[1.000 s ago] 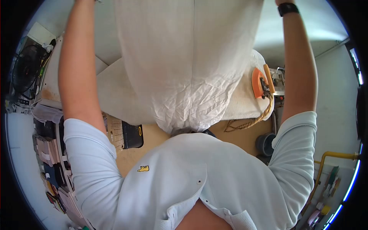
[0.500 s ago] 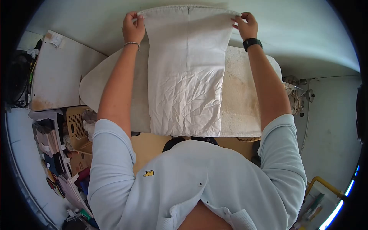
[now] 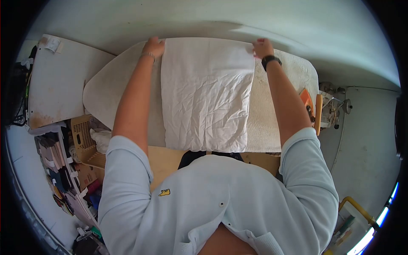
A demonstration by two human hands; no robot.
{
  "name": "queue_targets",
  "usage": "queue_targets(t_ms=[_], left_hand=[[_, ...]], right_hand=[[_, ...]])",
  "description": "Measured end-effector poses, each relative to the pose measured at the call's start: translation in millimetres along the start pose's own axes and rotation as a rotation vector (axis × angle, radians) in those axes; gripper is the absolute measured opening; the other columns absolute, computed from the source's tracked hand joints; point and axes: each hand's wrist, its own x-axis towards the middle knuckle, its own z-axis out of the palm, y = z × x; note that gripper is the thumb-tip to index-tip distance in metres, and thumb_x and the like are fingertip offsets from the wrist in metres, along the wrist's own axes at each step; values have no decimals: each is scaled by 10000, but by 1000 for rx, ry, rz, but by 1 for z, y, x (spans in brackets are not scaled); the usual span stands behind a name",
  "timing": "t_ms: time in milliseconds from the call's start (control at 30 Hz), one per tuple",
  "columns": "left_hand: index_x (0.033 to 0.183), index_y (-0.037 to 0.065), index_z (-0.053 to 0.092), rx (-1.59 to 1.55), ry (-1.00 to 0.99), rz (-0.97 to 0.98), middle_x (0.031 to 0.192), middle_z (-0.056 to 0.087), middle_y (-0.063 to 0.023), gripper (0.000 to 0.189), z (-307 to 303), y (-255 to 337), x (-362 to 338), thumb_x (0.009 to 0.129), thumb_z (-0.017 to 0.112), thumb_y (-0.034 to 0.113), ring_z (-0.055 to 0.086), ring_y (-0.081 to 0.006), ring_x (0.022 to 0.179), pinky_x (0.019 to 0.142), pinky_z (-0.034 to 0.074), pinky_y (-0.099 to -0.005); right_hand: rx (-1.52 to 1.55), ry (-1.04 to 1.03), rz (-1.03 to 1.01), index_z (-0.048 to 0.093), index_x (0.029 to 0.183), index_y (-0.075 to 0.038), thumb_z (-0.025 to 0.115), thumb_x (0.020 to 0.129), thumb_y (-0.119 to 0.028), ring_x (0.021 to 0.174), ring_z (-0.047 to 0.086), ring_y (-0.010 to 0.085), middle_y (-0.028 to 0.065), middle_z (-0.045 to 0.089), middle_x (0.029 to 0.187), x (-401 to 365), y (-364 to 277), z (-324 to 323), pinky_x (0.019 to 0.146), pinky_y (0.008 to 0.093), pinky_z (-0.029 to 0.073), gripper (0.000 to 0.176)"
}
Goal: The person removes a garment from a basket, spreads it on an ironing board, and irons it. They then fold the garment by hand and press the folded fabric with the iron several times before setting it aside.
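Observation:
An off-white garment with a centre seam lies over the pale ironing board. Its far part is fairly smooth, and the near part is heavily creased. At its far left corner is my left hand, fingers closed at the cloth's edge. My right hand, slightly blurred, pinches the far right corner. The exact fingertip contact is hard to see on both sides. Beyond my right forearm, an orange iron stands at the board's right end, partly hidden by the arm.
A wall runs just behind the board. To the left are a white panel, a yellow basket with cloth inside, and shelves of folded fabric. Metal fittings stick out at the right, above a yellow rail.
Both hands have come down and nearer, bringing the garment's raised far edge onto the board. The orange iron at the right now shows past my forearm.

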Motion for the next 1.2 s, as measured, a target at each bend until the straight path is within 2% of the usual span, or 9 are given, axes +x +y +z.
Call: queue_targets(t_ms=[200,300,400,500,567,700,833,967,1200], left_hand=[[1074,13,599,-115,-124,-134,1046,669,-149,419,11,-18,-106,897,540,389,636,-311,946,848,486,-389],[999,1,628,-134,-134,-131,973,682,-147,425,10,-12,-107,893,555,405,644,-290,870,813,492,-375],[955,-24,648,-318,-184,-193,941,681,-137,460,14,-14,-97,883,588,426,643,-237,839,795,494,-338],[983,-43,653,-666,-177,-315,947,676,-113,482,28,-23,-86,872,631,425,631,-192,852,795,492,-311],[1019,-49,649,-838,-158,-370,960,673,-98,492,30,-24,-80,867,651,419,623,-178,862,798,491,-304],[1109,-41,632,-1071,-205,-503,1051,659,-92,498,16,-21,-50,866,669,392,614,-175,894,831,482,-314],[1158,-12,630,-1019,-20,-331,1063,665,-79,493,12,-6,-2,868,667,384,605,-159,907,848,469,-302],[1150,7,639,-725,-15,-256,1089,662,-68,433,27,3,32,892,643,355,612,-185,983,861,480,-328],[1074,96,678,-53,-22,-90,996,688,-122,321,23,25,24,906,558,342,645,-265,938,824,495,-375]], right_hand=[[85,-37,130,581,997,14,681,823,-265,662,658,199,137,651,837,-119,19,-14,578,325,535,343],[-125,88,74,587,972,20,693,806,-321,726,650,237,134,650,838,-114,42,-5,684,346,521,393],[-267,-50,76,599,910,31,700,791,-338,791,648,260,141,651,854,-113,32,-8,743,355,503,401],[-140,34,-24,624,850,-2,693,798,-286,738,629,231,106,647,838,-111,23,-4,679,344,498,298],[632,-63,395,646,864,-35,688,812,-264,670,592,190,64,634,806,-106,18,-9,603,316,472,239],[602,-30,345,667,960,-36,692,830,-239,661,558,122,31,627,805,-88,-2,-8,560,292,449,242],[548,182,9,678,988,-27,695,832,-248,720,588,127,38,659,849,-33,-13,-1,656,276,484,271],[277,234,33,680,985,-30,683,837,-269,756,612,144,49,675,850,0,-16,13,714,287,493,281],[-394,257,-137,626,1043,-78,612,867,-266,882,654,327,173,683,915,3,-16,21,800,415,502,258]])
